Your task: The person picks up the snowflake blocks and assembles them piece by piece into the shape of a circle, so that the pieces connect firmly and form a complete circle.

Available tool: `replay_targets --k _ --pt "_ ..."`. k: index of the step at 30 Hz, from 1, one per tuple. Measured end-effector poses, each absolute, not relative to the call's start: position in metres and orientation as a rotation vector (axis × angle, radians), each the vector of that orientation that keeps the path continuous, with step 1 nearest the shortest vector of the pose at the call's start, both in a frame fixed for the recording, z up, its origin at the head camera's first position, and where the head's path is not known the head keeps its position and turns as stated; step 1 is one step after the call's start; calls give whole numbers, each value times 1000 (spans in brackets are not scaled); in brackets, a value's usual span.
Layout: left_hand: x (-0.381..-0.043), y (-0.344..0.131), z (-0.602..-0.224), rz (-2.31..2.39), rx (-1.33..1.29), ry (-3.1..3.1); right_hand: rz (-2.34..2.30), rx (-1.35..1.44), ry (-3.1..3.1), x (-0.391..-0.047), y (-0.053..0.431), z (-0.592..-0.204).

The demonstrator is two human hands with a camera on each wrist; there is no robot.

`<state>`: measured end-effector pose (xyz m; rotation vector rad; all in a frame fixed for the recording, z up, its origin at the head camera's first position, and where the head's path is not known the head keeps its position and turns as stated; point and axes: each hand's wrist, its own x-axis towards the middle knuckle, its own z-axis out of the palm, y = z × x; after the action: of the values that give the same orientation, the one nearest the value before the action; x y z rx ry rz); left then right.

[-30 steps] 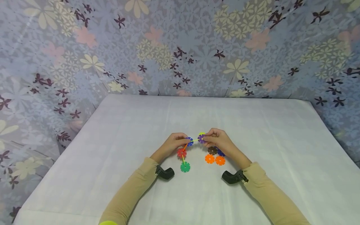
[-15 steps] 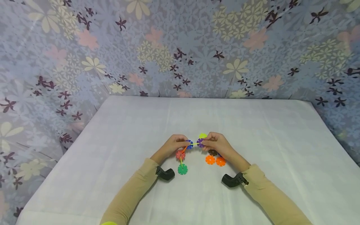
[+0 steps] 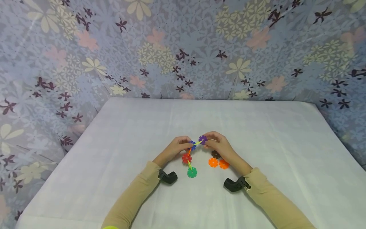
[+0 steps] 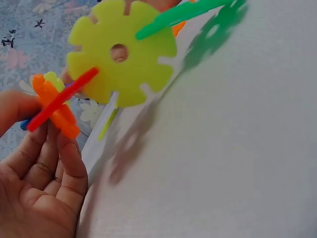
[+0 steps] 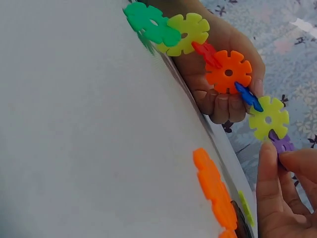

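Observation:
A chain of notched plastic discs hangs between my hands. In the right wrist view it runs from a green disc through a yellow disc, a red disc, an orange disc, a blue disc and another yellow disc to a purple disc. My left hand pinches the blue disc between thumb and fingers. At the other end, my right hand pinches the purple disc. The green end dangles toward me in the head view.
Two loose orange discs lie under my right hand. Beside them is a dark brown disc, partly covered by that hand. A yellow-green disc shows behind these in the right wrist view. The white-covered table meets a floral cloth backdrop.
My right hand dips slightly, then rises with the purple disc, tilting that part of the chain upward. The dangling green end swings left, then right. My left hand stays nearly still.

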<state>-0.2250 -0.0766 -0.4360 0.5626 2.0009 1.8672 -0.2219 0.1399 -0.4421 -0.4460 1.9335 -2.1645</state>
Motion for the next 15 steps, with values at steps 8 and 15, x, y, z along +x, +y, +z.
replay_targets --k 8,15 --pt "-227 -75 -436 1878 578 1971 -2170 -427 1955 -223 142 -440" --pt "-226 -74 -438 1887 600 1983 -2219 -423 1956 -219 140 -439"
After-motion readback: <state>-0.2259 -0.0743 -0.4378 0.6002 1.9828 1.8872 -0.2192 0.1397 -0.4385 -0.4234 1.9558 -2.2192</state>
